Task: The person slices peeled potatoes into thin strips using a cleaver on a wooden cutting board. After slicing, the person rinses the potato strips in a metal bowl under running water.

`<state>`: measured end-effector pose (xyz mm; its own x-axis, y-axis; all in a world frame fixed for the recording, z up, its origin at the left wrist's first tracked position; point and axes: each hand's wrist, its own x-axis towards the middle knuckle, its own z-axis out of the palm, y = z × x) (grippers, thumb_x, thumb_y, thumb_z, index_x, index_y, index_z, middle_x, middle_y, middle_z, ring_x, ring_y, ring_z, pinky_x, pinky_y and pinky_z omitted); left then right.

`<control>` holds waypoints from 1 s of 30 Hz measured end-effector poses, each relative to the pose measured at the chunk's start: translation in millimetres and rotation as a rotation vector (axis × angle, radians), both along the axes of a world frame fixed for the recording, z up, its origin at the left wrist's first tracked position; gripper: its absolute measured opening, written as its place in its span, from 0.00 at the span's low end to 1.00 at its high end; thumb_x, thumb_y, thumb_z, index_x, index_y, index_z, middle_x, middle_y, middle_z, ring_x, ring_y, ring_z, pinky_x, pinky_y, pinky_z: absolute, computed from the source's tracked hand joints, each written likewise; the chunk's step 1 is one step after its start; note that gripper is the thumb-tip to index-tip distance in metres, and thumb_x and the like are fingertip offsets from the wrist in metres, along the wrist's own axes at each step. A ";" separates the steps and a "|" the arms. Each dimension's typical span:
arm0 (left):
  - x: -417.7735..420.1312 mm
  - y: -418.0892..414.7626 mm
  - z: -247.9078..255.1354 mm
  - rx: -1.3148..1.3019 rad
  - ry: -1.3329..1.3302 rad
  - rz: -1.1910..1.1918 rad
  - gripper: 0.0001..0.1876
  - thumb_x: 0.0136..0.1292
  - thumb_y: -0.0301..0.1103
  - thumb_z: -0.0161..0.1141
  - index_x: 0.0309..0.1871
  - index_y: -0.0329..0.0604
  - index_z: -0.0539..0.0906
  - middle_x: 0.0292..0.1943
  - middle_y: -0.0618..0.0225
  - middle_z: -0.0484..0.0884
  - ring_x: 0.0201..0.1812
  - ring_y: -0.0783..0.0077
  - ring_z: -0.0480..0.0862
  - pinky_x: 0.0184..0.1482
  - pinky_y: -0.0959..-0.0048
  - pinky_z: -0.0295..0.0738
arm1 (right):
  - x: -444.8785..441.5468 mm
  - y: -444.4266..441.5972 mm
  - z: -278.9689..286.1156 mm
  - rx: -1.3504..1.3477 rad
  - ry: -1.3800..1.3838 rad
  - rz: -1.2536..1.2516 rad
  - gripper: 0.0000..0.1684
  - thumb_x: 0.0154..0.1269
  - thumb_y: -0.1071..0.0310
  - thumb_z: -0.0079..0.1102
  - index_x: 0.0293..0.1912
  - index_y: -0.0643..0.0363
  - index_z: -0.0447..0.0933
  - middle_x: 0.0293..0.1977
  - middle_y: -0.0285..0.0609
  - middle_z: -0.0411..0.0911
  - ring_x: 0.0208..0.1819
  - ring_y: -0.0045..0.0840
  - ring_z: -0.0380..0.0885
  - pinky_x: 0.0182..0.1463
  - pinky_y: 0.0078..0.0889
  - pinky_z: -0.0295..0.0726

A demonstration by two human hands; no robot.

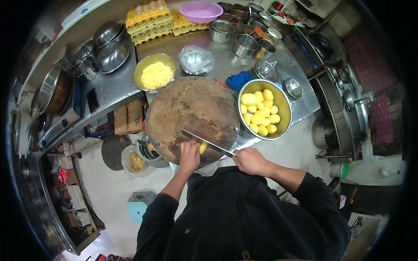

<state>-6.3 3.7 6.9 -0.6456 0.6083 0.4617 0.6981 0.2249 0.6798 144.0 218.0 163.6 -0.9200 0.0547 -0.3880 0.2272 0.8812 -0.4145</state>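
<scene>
A large round wooden chopping block (192, 107) is in front of me. My right hand (250, 160) grips the handle of a kitchen knife (209, 143), whose blade points left across the block's near part. My left hand (190, 155) rests on the block with its fingers against a peeled potato (202, 148), right at the blade. How far the blade is into the potato cannot be told. To the right, a metal bowl (288, 125) holds several peeled whole potatoes (263, 112). Shredded potato (157, 75) fills another metal bowl (137, 73) beyond the block's left edge.
A plastic-covered metal bowl (196, 60) and a blue cloth (240, 80) lie beyond the block. Egg trays (148, 21), a purple basin (200, 11) and metal pots (245, 45) stand farther back. A phone (93, 100) lies on the left counter, near stacked bowls (112, 58).
</scene>
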 end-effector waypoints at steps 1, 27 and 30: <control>-0.6 1.4 0.3 0.003 0.000 -0.003 0.14 0.62 0.20 0.67 0.51 0.41 0.84 0.51 0.57 0.82 0.56 0.47 0.79 0.61 0.52 0.76 | 0.6 -0.4 -9.2 0.000 0.015 -0.008 0.15 0.74 0.64 0.55 0.39 0.67 0.82 0.32 0.63 0.86 0.37 0.58 0.87 0.43 0.61 0.85; 1.5 -1.3 -5.5 0.057 0.055 0.038 0.11 0.61 0.20 0.70 0.45 0.42 0.83 0.47 0.58 0.82 0.51 0.48 0.81 0.55 0.55 0.78 | -9.2 -2.9 8.3 0.020 -0.029 0.022 0.16 0.74 0.63 0.56 0.38 0.67 0.83 0.30 0.63 0.85 0.37 0.60 0.86 0.44 0.62 0.85; 2.6 -2.0 -5.1 0.038 0.037 0.052 0.11 0.61 0.20 0.70 0.44 0.43 0.83 0.46 0.58 0.82 0.51 0.49 0.81 0.55 0.55 0.78 | -2.8 -3.3 4.6 -0.009 -0.016 -0.014 0.17 0.74 0.63 0.56 0.37 0.67 0.83 0.31 0.64 0.85 0.38 0.60 0.86 0.45 0.62 0.85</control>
